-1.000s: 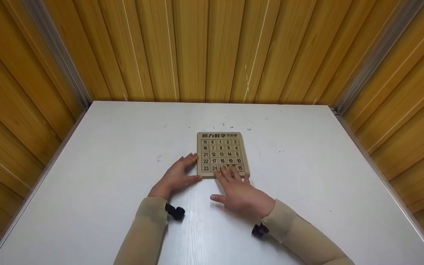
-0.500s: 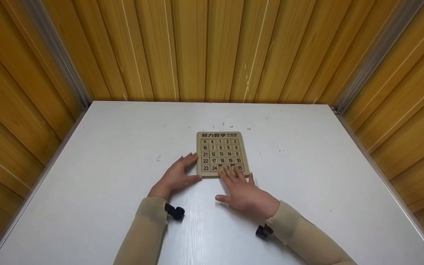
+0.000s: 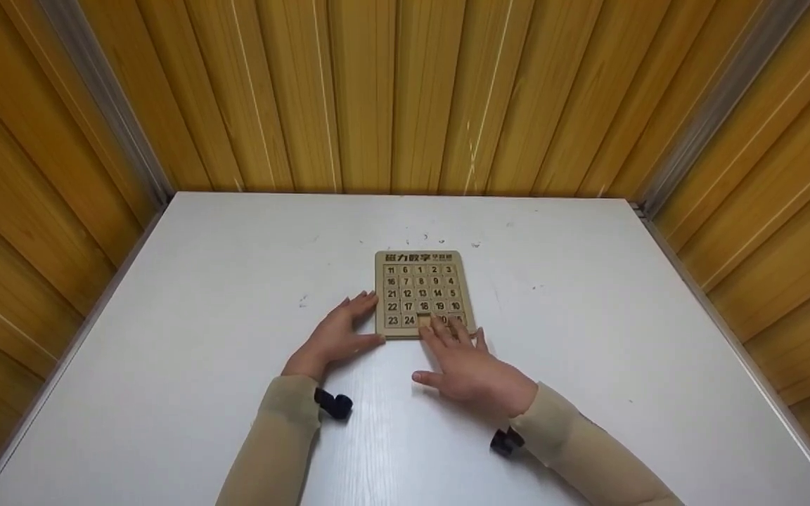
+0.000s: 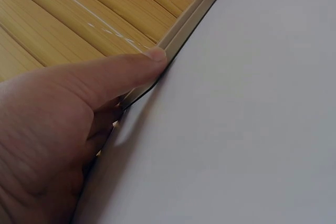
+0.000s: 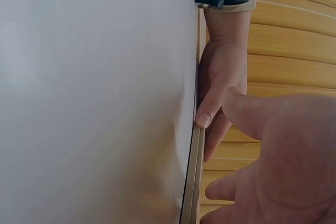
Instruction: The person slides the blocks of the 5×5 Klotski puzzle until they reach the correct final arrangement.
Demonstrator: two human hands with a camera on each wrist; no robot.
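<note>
A wooden number slide puzzle [image 3: 425,281], with Chinese characters along its top strip, lies flat on the white table. Its bottom row reads 23, 24, then an empty slot [image 3: 425,321], then the partly covered tile 20 [image 3: 442,320] and a tile at the right corner. My left hand [image 3: 338,334] holds the board's lower left corner, thumb at the front edge and fingers along the left side. My right hand [image 3: 472,369] has its fingers extended, fingertips resting on the bottom row's right tiles. In the left wrist view, the left thumb [image 4: 126,74] presses the board's edge [image 4: 191,24].
The white table [image 3: 236,260] surrounds the board, with small dark marks behind it. Yellow wood-look panels [image 3: 363,98] and grey metal posts enclose the back and sides. Each wrist carries a small black camera [image 3: 335,405] over a beige sleeve.
My right hand has shifted slightly right, and tile 20 has slid right along the bottom row. The empty slot now shows in the third column. My left hand stays still.
</note>
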